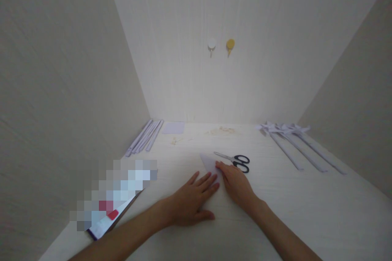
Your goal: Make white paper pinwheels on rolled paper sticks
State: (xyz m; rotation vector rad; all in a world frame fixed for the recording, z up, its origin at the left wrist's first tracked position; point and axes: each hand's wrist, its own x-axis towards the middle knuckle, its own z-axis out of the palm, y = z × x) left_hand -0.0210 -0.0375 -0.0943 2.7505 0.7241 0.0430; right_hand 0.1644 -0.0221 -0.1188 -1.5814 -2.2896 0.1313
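Observation:
A small sheet of pale lilac paper (208,164), folded to a pointed shape, lies on the table in front of me. My left hand (194,200) rests flat on its lower left part with fingers spread. At the paper's right edge, my right hand (237,183) has its fingers bent and drawn together, pressing on the sheet. The hands cover much of the paper, so its full outline is hidden. Just beyond my right hand lie scissors (228,156) with black handles, their blades pointing left.
Several rolled paper sticks (142,138) lie at the back left beside a square paper sheet (173,127). Rubber bands (225,130) sit near the back wall. Paper sticks with folded ends (288,151) lie right. A lit-screen device (128,195), partly blurred, stands left. Two hooks (230,44) are on the wall.

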